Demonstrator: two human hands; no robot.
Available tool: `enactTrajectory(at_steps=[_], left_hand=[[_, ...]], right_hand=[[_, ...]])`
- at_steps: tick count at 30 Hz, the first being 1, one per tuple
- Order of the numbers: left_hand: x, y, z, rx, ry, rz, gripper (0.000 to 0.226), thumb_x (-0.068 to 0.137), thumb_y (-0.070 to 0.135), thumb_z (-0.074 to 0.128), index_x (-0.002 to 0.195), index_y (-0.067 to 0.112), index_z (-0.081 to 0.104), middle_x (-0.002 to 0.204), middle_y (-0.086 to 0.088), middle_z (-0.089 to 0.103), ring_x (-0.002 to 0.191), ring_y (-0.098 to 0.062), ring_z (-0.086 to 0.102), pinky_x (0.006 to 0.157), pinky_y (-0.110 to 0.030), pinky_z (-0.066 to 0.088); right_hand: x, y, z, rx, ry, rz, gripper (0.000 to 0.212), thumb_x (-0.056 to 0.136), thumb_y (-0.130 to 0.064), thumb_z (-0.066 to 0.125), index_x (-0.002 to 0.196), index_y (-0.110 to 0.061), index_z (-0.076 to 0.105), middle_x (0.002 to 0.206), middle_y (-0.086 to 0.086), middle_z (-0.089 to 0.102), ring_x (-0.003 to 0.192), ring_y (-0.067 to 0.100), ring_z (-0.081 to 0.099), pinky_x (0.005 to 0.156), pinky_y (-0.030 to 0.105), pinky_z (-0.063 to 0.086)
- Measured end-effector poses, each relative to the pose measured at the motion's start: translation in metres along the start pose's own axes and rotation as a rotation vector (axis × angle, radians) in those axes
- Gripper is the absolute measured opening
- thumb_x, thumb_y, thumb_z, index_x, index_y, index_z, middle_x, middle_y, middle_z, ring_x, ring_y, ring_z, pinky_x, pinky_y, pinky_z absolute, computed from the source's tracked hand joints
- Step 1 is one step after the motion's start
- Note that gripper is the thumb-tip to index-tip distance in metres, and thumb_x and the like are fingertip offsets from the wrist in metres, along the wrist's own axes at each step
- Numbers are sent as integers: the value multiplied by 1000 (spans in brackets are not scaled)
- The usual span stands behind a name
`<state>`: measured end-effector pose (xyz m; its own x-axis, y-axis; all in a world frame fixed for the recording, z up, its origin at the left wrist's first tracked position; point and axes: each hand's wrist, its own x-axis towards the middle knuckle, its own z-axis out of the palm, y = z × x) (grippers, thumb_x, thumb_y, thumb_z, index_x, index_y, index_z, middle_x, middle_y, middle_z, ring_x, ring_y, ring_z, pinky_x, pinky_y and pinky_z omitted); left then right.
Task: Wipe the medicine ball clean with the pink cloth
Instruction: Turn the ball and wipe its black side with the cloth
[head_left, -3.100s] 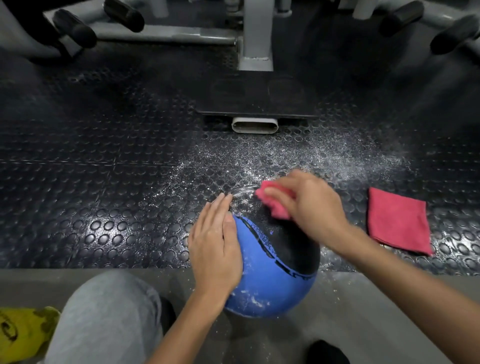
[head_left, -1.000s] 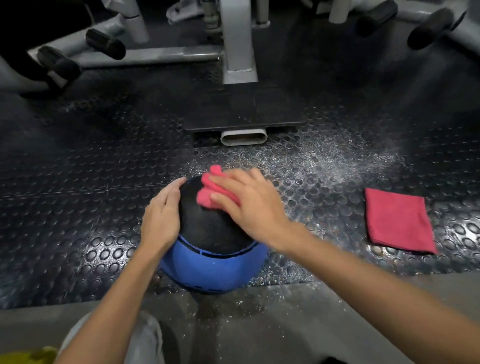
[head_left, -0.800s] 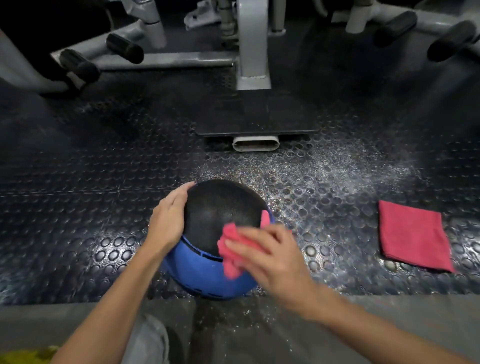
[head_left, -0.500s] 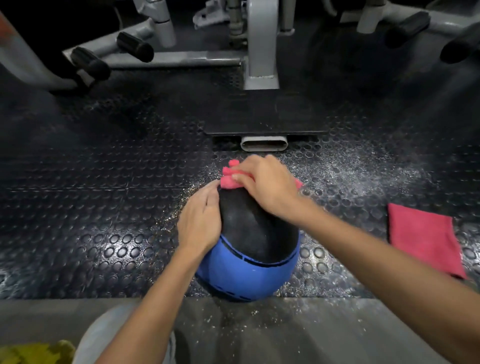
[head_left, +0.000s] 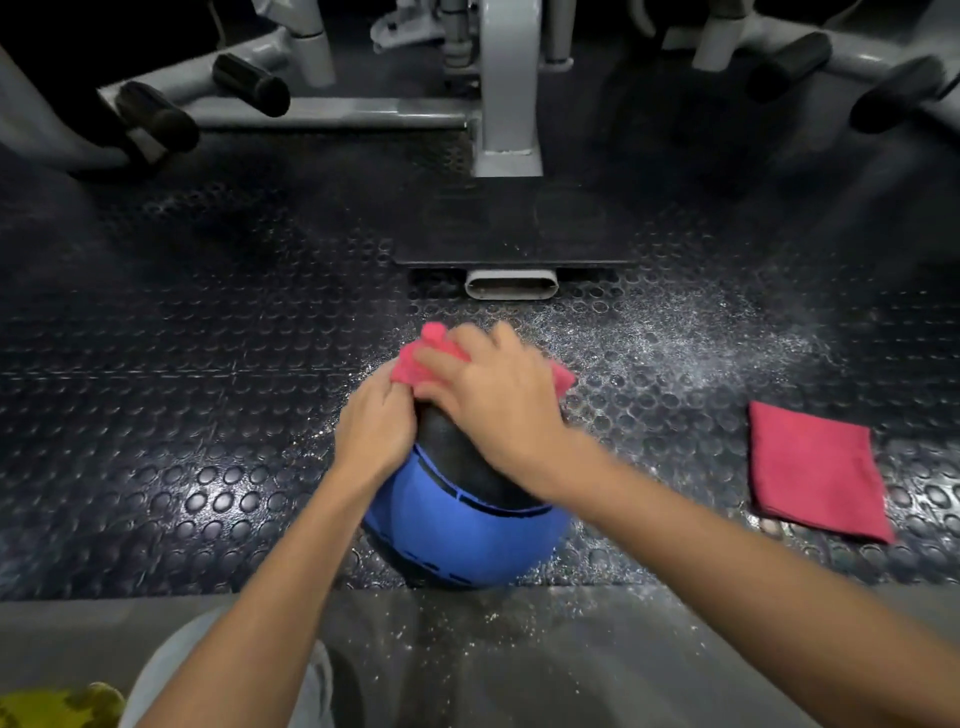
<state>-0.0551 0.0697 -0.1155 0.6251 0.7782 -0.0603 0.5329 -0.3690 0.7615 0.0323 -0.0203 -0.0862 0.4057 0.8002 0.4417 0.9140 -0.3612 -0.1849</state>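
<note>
Powder (head_left: 675, 343) dusts the mat (head_left: 182, 415) round the medicine ball (head_left: 457, 535) — spare cloth (head_left: 815, 473) nearby.

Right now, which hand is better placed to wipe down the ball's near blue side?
Right. The right hand holds the pink cloth on top of the ball; the left hand rests on its left side, without cloth, steadying it.

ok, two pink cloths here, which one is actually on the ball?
The bunched cloth under the right hand, pressed on top of the medicine ball. The folded cloth lies flat on the floor to the right, touching neither hand nor ball.
</note>
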Motion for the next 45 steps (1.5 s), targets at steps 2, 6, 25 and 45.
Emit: enactTrajectory(at_steps=[2, 6, 25, 45], left_hand=[[7, -9, -7, -145, -70, 44, 40, 85, 32, 31, 97, 49, 65, 116, 4, 65, 111, -18, 56, 98, -33, 40], [9, -24, -21, -333, -123, 34, 34, 99, 15, 33, 110, 30, 62, 115, 0, 64, 96, 3, 60, 90, -15, 44], [-85, -52, -23, -183, 127, 67, 52, 80, 55, 40, 125, 32, 51, 131, 13, 50, 123, -3, 43, 103, -19, 27], [-87, -31, -9, -21, 194, 66, 53, 86, 40, 32, 131, 22, 52, 138, 7, 48, 130, -11, 40, 107, -27, 25]], right_hand=[[-43, -2, 2, 97, 216, -114, 24, 78, -37, 65, 101, -29, 67, 99, -2, 64, 71, 25, 53, 61, 35, 47], [-123, 13, 14, 147, 280, -396, 25, 90, -21, 54, 111, -35, 53, 122, -7, 48, 77, 17, 43, 62, 29, 38], [-122, 36, 13, 720, -117, 698, 29, 93, -33, 47, 118, -27, 59, 101, -12, 62, 89, 7, 58, 87, 34, 48], [-113, 0, -17, 465, 131, 212, 31, 87, -44, 49, 105, -27, 68, 95, -3, 60, 83, 15, 60, 71, 26, 49]])
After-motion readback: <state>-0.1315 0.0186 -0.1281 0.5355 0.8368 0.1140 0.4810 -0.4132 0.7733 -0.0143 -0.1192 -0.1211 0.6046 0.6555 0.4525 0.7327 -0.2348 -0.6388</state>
